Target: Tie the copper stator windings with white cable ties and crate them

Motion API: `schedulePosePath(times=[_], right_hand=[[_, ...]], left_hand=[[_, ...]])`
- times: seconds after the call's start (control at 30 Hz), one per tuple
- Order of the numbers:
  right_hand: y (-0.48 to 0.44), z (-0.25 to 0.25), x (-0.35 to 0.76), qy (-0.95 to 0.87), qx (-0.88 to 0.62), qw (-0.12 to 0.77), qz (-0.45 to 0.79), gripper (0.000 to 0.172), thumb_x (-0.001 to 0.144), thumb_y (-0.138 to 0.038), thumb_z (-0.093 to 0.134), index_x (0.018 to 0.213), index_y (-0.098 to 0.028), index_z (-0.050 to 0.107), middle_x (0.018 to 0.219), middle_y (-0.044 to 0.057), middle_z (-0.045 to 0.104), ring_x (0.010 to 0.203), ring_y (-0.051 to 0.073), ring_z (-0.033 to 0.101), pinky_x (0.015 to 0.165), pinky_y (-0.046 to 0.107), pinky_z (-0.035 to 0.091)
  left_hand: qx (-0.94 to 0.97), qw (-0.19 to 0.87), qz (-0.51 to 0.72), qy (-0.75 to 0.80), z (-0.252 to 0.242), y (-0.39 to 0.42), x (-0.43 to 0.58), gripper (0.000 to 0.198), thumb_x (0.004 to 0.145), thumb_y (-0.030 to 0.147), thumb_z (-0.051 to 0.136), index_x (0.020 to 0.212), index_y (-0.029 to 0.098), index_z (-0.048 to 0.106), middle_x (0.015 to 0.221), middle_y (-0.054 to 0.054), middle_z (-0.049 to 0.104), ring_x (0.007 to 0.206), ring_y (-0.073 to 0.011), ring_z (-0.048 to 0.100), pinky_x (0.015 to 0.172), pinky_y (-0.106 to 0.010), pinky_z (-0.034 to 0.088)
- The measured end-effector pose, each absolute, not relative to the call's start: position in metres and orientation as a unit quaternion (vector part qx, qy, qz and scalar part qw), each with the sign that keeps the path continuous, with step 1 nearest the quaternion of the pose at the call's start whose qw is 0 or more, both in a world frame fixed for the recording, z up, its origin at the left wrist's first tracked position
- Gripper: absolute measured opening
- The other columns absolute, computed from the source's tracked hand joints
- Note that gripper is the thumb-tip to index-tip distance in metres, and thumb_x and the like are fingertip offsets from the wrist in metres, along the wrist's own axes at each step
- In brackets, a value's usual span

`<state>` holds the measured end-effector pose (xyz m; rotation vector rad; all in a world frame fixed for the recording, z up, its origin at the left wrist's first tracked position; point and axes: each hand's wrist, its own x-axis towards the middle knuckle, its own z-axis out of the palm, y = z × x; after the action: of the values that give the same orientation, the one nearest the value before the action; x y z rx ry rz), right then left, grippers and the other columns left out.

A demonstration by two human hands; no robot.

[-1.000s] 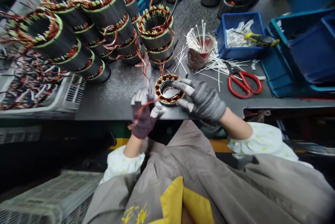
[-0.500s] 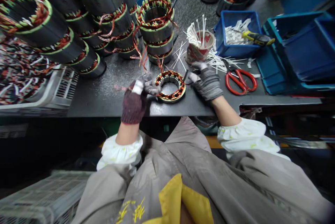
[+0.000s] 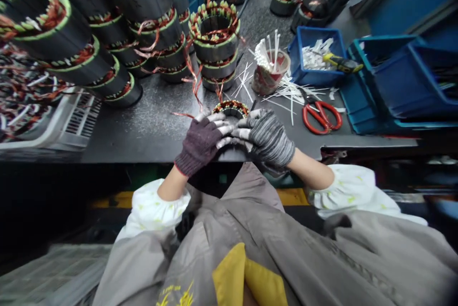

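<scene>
Left hand (image 3: 202,144) and right hand (image 3: 270,139) meeting half-bent over a copper-wound ring (image 3: 231,105), any grip being hidden, a cup (image 3: 263,83) of white ties (image 3: 263,58) standing beyond the ring, rightward.

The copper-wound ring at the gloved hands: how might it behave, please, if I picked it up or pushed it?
The ring shows a grey, metallic-looking inner wall, so it is probably stiff and heavy for its size. Its curved outline suggests it might roll if stood on edge. Exposed copper windings could snag.
</scene>
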<state>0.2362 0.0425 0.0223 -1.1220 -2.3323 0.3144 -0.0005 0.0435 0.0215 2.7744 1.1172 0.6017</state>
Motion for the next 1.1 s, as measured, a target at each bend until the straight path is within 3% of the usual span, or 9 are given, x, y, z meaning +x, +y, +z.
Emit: schedulePosePath(times=[0.13,0.27,0.4,0.5,0.63,0.73,0.83,1.0,1.1], right_hand=[[0.049,0.013,0.258,-0.810,-0.538,0.231,0.012,0.033,0.106,-0.041,0.056,0.122,-0.022,0.077,0.125,0.014,0.076,0.118,0.033,0.064,0.110,0.054,0.047],[0.048,0.009,0.287,-0.780,-0.585,0.159,0.155,0.035,0.107,-0.043,0.053,0.097,-0.019,0.076,0.096,0.012,0.079,0.096,0.027,0.071,0.095,0.042,0.055],[0.059,0.010,0.315,-0.698,-0.504,0.409,0.302,0.055,0.109,-0.061,0.041,0.087,-0.022,0.072,0.076,0.004,0.074,0.067,0.018,0.067,0.069,0.032,0.058],[0.095,0.019,0.323,-0.620,-0.520,0.543,0.224,0.041,0.106,-0.053,0.050,0.097,-0.022,0.075,0.090,0.006,0.078,0.082,0.021,0.073,0.083,0.039,0.062],[0.152,0.029,0.316,-0.686,-0.543,0.465,0.134,0.022,0.091,-0.034,0.074,0.108,-0.022,0.080,0.118,0.010,0.077,0.111,0.029,0.072,0.104,0.048,0.057],[0.172,0.029,0.311,-0.696,-0.548,0.441,0.147,0.017,0.092,-0.027,0.071,0.105,-0.021,0.079,0.113,0.009,0.078,0.106,0.028,0.073,0.101,0.046,0.059],[0.173,0.025,0.311,-0.612,-0.563,0.521,0.192,0.018,0.100,-0.028,0.060,0.105,-0.020,0.075,0.101,0.007,0.077,0.092,0.023,0.074,0.092,0.041,0.062],[0.167,0.020,0.309,-0.657,-0.522,0.495,0.226,0.019,0.090,-0.029,0.075,0.108,-0.024,0.076,0.111,0.004,0.078,0.108,0.025,0.073,0.107,0.043,0.059],[0.172,0.023,0.312,-0.614,-0.523,0.536,0.249,0.012,0.093,-0.035,0.071,0.096,-0.023,0.073,0.096,0.004,0.077,0.096,0.023,0.074,0.095,0.043,0.064]], left_hand=[[0.904,-0.022,0.227,0.361,0.016,0.036,-0.003,0.028,0.107,0.034,0.055,0.123,0.025,0.077,0.120,-0.005,0.081,0.126,-0.0283,0.070,0.108,-0.048,0.046],[0.885,-0.068,0.266,0.376,0.016,0.019,-0.006,0.024,0.105,0.031,0.059,0.120,0.024,0.077,0.116,-0.006,0.082,0.118,-0.0293,0.072,0.101,-0.048,0.048],[0.871,-0.077,0.268,0.404,0.014,0.012,-0.005,0.023,0.104,0.029,0.062,0.122,0.027,0.076,0.115,-0.005,0.082,0.117,-0.0285,0.073,0.103,-0.048,0.048],[0.872,-0.091,0.259,0.406,0.014,0.011,-0.001,0.023,0.103,0.028,0.061,0.122,0.027,0.075,0.115,-0.005,0.082,0.119,-0.0300,0.073,0.112,-0.054,0.045],[0.882,-0.097,0.237,0.396,0.016,0.014,0.001,0.027,0.106,0.026,0.056,0.127,0.022,0.072,0.120,-0.007,0.081,0.130,-0.0326,0.068,0.126,-0.064,0.032],[0.890,-0.086,0.232,0.383,0.016,0.017,0.000,0.029,0.106,0.025,0.053,0.129,0.021,0.070,0.116,-0.007,0.081,0.119,-0.0276,0.073,0.124,-0.056,0.041],[0.889,-0.084,0.244,0.377,0.012,0.021,0.002,0.025,0.106,0.028,0.055,0.123,0.021,0.072,0.110,-0.007,0.081,0.111,-0.0260,0.074,0.120,-0.052,0.046],[0.869,-0.084,0.264,0.409,0.003,0.022,0.012,0.026,0.105,0.029,0.057,0.121,0.021,0.075,0.110,-0.009,0.080,0.110,-0.0279,0.073,0.117,-0.054,0.047],[0.871,-0.088,0.267,0.402,0.002,0.022,0.014,0.027,0.105,0.030,0.057,0.122,0.020,0.075,0.111,-0.009,0.080,0.110,-0.0271,0.073,0.118,-0.053,0.046]])
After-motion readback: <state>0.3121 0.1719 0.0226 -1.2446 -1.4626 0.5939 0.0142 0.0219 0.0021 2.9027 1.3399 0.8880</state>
